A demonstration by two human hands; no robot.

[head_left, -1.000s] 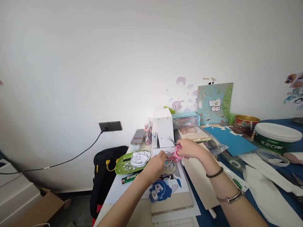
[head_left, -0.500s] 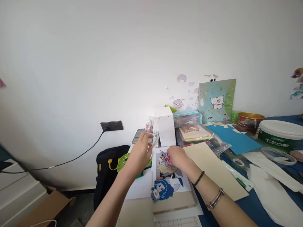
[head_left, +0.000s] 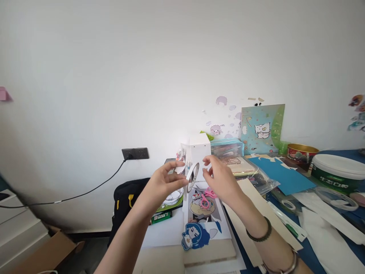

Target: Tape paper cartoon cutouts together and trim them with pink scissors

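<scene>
A narrow roll of tape [head_left: 189, 173] is pinched by its rim in my left hand [head_left: 164, 183], held up on edge over the table. By the same hand's index fingertip is a small white piece [head_left: 180, 168]; I cannot make out what it is. My right hand [head_left: 221, 178] hovers just right of the roll, fingers curved and apart, holding nothing. Below both hands, pink-handled scissors [head_left: 205, 202] lie on a printed cartoon sheet [head_left: 199, 211]. Nearer me rests a blue-haired paper cut-out [head_left: 196, 236].
Behind the hands stands a white box [head_left: 199, 152]. A green-and-white box [head_left: 161, 217] lies left, beside a black bag [head_left: 121, 201]. To the right are blue paper [head_left: 288, 175], cream card [head_left: 248, 213], a lidded tub [head_left: 336, 171] and a red tin [head_left: 302, 151].
My right hand has let go of the scissors, which now lie on the sheet, and has risen toward the roll. My left hand has brought the tape slightly right and down.
</scene>
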